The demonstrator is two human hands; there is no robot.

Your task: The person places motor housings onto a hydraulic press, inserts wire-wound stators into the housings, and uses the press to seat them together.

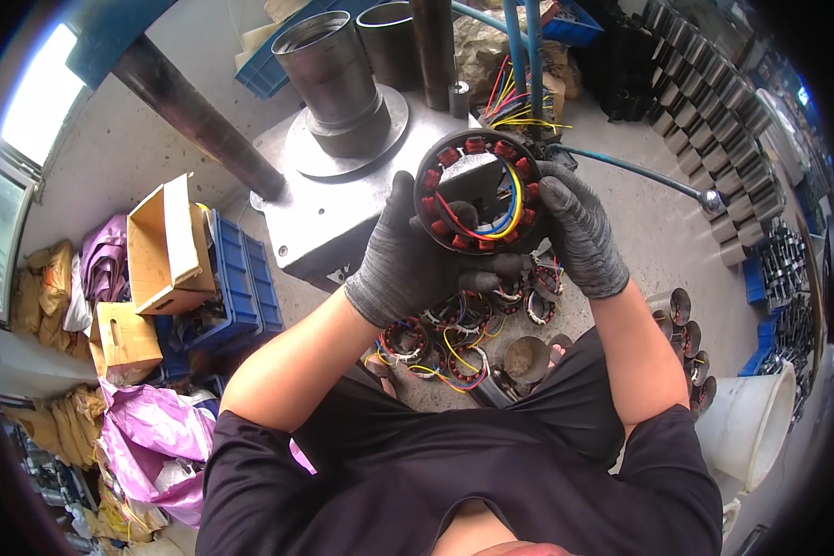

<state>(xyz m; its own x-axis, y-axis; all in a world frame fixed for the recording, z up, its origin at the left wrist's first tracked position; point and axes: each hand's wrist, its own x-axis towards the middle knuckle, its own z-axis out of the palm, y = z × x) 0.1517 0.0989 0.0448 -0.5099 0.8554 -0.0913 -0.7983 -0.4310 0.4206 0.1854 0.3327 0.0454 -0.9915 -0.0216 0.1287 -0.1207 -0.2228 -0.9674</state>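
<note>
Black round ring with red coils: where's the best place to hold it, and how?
The ring is probably best held by its black outer rim, from left and right. It is round and faces you, with red coils and curved yellow, blue and red wires inside that fingers might snag.

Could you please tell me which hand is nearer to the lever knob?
Right. The right hand is left of the lever knob, gripping the ring; the left hand is farther left, at the ring's left side.
</note>
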